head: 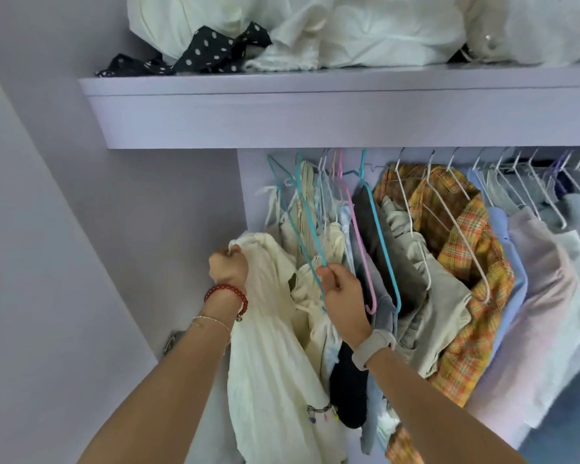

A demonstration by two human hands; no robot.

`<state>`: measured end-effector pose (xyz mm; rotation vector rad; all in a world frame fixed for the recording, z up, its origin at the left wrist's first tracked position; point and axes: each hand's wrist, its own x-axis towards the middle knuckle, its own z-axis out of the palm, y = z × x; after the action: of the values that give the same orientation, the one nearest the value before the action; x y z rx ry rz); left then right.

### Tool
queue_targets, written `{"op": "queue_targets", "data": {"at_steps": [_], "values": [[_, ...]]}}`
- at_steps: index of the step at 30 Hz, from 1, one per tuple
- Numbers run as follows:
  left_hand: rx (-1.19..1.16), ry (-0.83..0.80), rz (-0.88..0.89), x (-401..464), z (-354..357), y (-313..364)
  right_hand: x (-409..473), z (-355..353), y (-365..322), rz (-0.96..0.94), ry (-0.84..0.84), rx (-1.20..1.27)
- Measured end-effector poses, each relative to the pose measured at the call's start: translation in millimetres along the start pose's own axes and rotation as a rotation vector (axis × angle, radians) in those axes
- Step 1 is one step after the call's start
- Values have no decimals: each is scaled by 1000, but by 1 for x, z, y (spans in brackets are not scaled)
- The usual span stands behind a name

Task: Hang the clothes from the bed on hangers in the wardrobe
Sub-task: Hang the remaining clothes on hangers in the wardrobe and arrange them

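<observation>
Wardrobe [315, 112]: cream garment [275, 346] hangs vertically; right hand [340, 293] pinches teal hanger [310, 229].

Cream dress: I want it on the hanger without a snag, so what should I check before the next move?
1. Left hand grips the cream dress at its top: ok.
2. Right hand pinches the teal hanger: ok.
3. Hanger clear of its neighbours: not ok, other clothes and the pink hanger crowd it.
4. Hanger hook on the rail: cannot tell, the shelf hides it.
5. Dress neck opened for the hanger: not ok, it is bunched in the fist.
</observation>
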<state>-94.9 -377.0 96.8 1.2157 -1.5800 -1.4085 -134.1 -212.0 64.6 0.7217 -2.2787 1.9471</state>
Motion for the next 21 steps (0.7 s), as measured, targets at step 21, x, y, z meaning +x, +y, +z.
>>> {"op": "queue_targets", "data": {"at_steps": [21], "values": [[355, -245, 139, 99, 33, 16, 41, 57, -27, 369, -78, 371]]}}
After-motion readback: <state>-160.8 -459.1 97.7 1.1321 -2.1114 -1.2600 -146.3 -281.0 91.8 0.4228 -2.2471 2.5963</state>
